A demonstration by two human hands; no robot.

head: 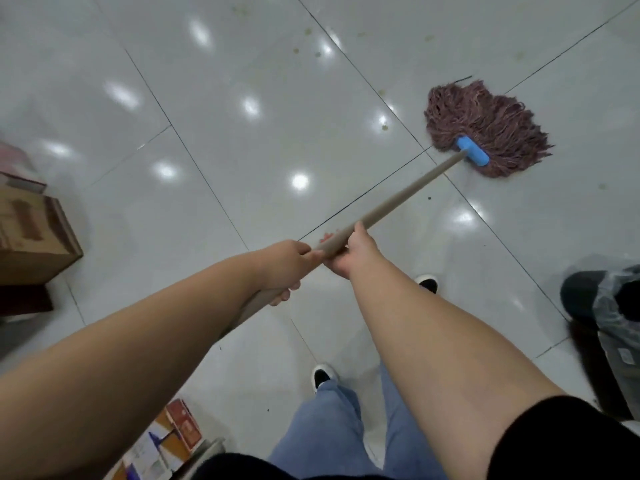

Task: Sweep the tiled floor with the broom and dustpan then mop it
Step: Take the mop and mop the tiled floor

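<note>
Mop, beige round handle [391, 206] plus reddish-brown string head [485, 123], runs diagonally from lower left of centre to upper right of frame. Blue jeans [332, 424] and black-and-white shoes [322, 375] at bottom centre. Stack of printed cartons [169, 438] at bottom left. Left hand [284, 265] wrapped closed around handle near centre, fingers curled under it. Right hand [349, 251] clamped shut on handle just above and beside left hand, thumb along the shaft. Brown cardboard box [34, 237] at left edge. Black bin with clear plastic liner [609, 306] at right edge. Blue plastic clamp [472, 150] joins handle to strings. Mop head lies spread flat on glossy white tiled floor [242, 140], upper right, touching a dark grout line. Yellowish spots [317, 53] scattered on tiles near top centre, well apart from mop head.
</note>
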